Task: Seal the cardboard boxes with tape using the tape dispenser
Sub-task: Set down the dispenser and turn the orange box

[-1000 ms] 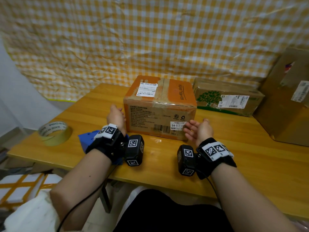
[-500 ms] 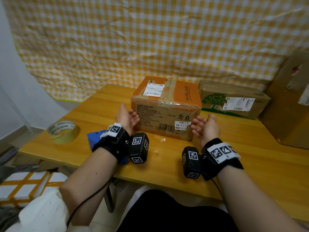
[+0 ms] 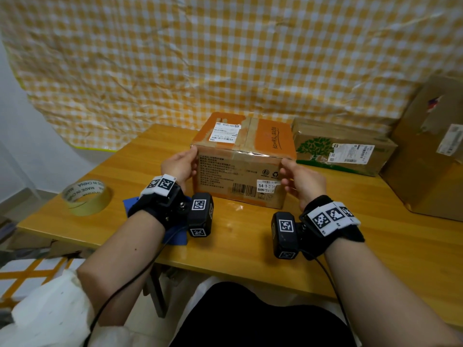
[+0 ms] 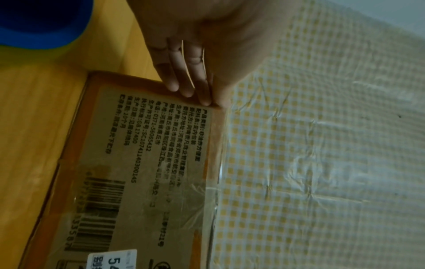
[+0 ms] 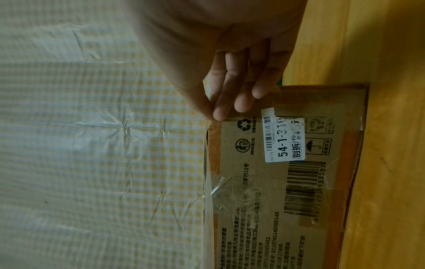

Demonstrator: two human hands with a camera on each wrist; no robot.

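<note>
An orange-and-brown cardboard box (image 3: pixel 243 169) (image 4: pixel 149 172) (image 5: pixel 287 182) stands in the middle of the wooden table (image 3: pixel 250 249), with clear tape along its top seam and down its front. My left hand (image 3: pixel 179 166) (image 4: pixel 190 76) touches the box's upper left front corner with straight fingers. My right hand (image 3: pixel 299 177) (image 5: pixel 234 87) touches the upper right front corner the same way. A blue object (image 3: pixel 131 205) (image 4: pixel 41 23) lies on the table, mostly hidden under my left wrist. A roll of yellowish tape (image 3: pixel 86 196) lies at the table's left end.
A flat box with a green tree print (image 3: pixel 343 151) lies just right of the orange box, behind it. A large brown box (image 3: pixel 431 151) stands at the far right. A yellow checked sheet (image 3: pixel 225 58) hangs behind the table.
Both hands rose from the table beside the box's lower front corners, palms turned inward, to its upper front corners. The box stays where it was.
</note>
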